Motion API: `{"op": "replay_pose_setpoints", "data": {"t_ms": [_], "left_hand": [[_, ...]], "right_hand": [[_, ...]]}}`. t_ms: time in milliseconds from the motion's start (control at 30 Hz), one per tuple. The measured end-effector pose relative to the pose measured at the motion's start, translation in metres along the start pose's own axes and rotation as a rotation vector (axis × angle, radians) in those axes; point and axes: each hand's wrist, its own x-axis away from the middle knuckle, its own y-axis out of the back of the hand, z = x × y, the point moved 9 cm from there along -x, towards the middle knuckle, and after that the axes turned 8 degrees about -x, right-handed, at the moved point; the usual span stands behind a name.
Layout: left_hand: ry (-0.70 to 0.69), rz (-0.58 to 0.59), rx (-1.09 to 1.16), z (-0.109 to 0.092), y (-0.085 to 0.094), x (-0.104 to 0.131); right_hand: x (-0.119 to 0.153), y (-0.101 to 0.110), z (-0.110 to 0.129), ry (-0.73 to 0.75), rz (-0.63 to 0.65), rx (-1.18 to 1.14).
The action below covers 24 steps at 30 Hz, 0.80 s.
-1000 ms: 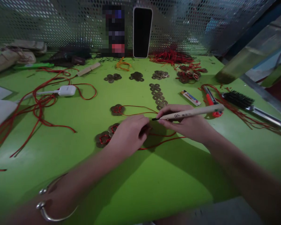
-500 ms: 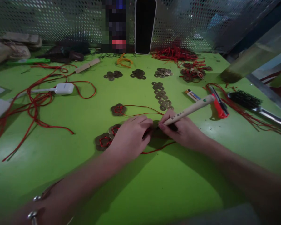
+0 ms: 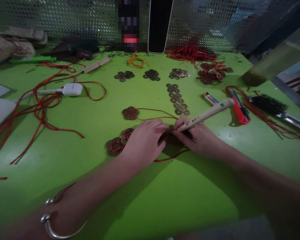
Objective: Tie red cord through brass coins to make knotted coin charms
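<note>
My right hand (image 3: 196, 136) is closed around a pale, pen-like tool (image 3: 202, 115) with printed characters and a green mark. The tool slants up to the right, and its lower end points at my left fingers. My left hand (image 3: 147, 140) is curled, palm down; what its fingertips hold is hidden. A red cord (image 3: 170, 158) runs from beneath it toward my right hand. Partly under my left hand lie brown coins bound with red cord (image 3: 114, 146). Just beyond sits another corded coin cluster (image 3: 130, 113), its two long strands reaching my right hand.
Loose coins lie in piles (image 3: 151, 75) and a column (image 3: 176, 98). A lighter (image 3: 210, 98), red cutter (image 3: 240, 111) and hairbrush (image 3: 268, 105) are at right. Red cords (image 3: 40, 110) and a white adapter (image 3: 72, 89) lie left. A phone (image 3: 160, 26) stands behind.
The whole view has shifted, so the table things appear slightly further right and higher. Both hands keep nearly the same pose, and the tool's tip is now hidden near the left fingers.
</note>
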Motion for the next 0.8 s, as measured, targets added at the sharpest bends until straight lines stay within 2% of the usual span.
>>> {"op": "replay_pose_setpoints", "data": {"t_ms": [433,800], "left_hand": [[-0.003,0.003,0.0,-0.0029,0.0023,-0.0011],[0.014,0.01,0.002,-0.0008,0.0002,-0.0002]], "right_hand": [[-0.001,-0.0038,0.002,0.019,0.051,-0.041],[-0.0037,-0.0029,0.0003,0.018,0.011,-0.02]]}}
